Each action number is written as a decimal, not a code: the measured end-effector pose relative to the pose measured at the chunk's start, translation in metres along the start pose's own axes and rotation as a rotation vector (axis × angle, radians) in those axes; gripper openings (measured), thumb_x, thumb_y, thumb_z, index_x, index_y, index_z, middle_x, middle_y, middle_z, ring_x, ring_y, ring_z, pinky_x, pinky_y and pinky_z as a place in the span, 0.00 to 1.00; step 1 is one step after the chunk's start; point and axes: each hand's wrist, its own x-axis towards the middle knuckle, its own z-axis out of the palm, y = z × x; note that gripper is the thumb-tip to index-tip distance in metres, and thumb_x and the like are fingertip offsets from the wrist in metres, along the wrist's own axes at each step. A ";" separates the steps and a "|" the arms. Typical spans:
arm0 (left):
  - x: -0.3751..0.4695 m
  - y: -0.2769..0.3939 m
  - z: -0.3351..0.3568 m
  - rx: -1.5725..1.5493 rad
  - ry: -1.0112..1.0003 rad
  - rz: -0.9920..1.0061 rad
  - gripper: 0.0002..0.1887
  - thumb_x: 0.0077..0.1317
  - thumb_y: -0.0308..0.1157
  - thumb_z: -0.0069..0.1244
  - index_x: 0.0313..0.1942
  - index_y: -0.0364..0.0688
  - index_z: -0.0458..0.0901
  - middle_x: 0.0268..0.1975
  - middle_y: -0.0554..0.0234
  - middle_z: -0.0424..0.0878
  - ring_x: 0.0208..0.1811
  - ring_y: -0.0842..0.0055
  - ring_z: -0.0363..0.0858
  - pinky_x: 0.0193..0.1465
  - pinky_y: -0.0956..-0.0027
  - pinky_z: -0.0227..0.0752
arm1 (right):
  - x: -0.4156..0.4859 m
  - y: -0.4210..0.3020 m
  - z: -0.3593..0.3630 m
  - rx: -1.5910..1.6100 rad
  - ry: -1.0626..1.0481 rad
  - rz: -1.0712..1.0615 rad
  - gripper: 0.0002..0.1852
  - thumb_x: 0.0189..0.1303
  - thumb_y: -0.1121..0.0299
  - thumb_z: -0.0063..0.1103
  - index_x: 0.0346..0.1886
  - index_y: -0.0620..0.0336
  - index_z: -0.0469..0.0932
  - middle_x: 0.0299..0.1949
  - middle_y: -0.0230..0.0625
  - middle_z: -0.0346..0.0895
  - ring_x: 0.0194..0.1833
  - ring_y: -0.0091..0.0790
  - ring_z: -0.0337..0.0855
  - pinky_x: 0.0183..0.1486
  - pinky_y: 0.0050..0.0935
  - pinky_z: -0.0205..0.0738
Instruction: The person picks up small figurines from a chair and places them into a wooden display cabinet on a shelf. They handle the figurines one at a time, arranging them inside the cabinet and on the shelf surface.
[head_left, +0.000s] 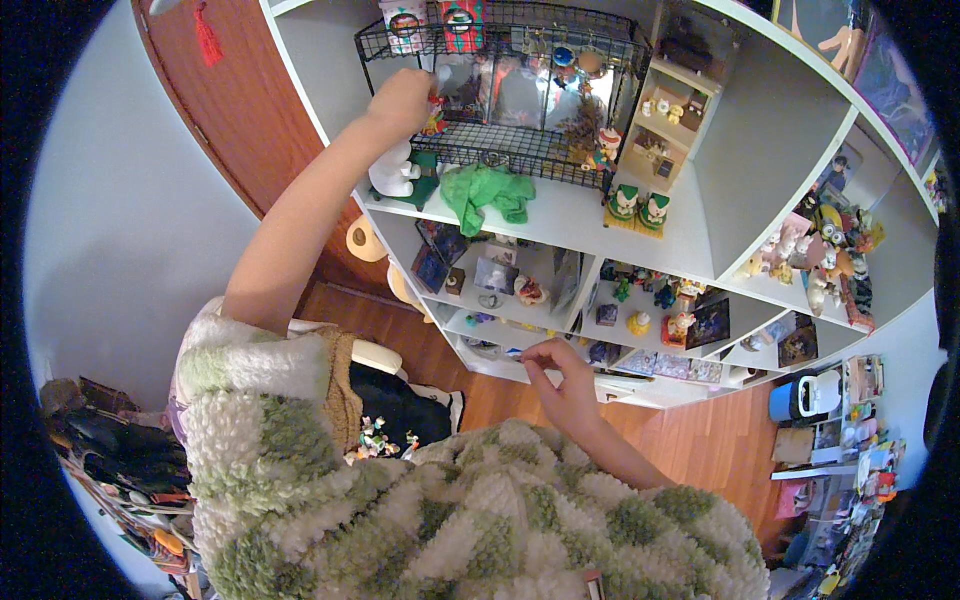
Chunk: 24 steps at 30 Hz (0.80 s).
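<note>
My left hand (403, 101) reaches to the left front of a black wire rack (517, 154), its fingers closed at the top of a small colourful figurine (434, 118). The hand covers part of that figurine. Lower down, my right hand (561, 382) is raised in front of the lower shelves with thumb and index finger close together. A tiny blue and white thing (514, 352) shows at its fingertips; whether it is held or lies behind cannot be told. Below the rack, a crumpled green cloth (486, 193) lies on the white shelf (570, 217) beside a white figure (394, 171).
Another figurine (604, 150) stands at the rack's right front, near two green-clad figures (637, 208). Two patterned boxes (461, 26) sit atop the rack. Lower compartments hold many ornaments. Several small figurines (379, 439) lie by a black cloth (405, 405) below me. A brown door (225, 112) is at left.
</note>
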 end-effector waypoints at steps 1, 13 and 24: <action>0.001 -0.001 0.001 -0.014 -0.022 -0.006 0.06 0.52 0.26 0.56 0.32 0.39 0.84 0.33 0.46 0.83 0.38 0.53 0.82 0.43 0.55 0.76 | 0.000 0.001 0.000 0.003 0.002 -0.006 0.05 0.59 0.80 0.58 0.38 0.65 0.76 0.36 0.37 0.78 0.40 0.31 0.82 0.44 0.26 0.76; 0.008 -0.004 -0.005 0.031 -0.216 -0.033 0.10 0.50 0.22 0.55 0.36 0.38 0.83 0.40 0.45 0.83 0.45 0.54 0.81 0.49 0.57 0.75 | 0.001 0.005 -0.005 -0.002 -0.020 -0.006 0.04 0.58 0.80 0.58 0.37 0.65 0.76 0.36 0.37 0.78 0.39 0.29 0.81 0.43 0.25 0.74; 0.012 -0.006 -0.004 0.054 -0.284 0.001 0.13 0.50 0.27 0.61 0.37 0.36 0.81 0.43 0.45 0.82 0.48 0.53 0.80 0.50 0.58 0.75 | -0.001 0.012 -0.004 -0.018 -0.019 0.011 0.04 0.58 0.80 0.57 0.36 0.65 0.77 0.34 0.36 0.79 0.37 0.28 0.81 0.42 0.25 0.74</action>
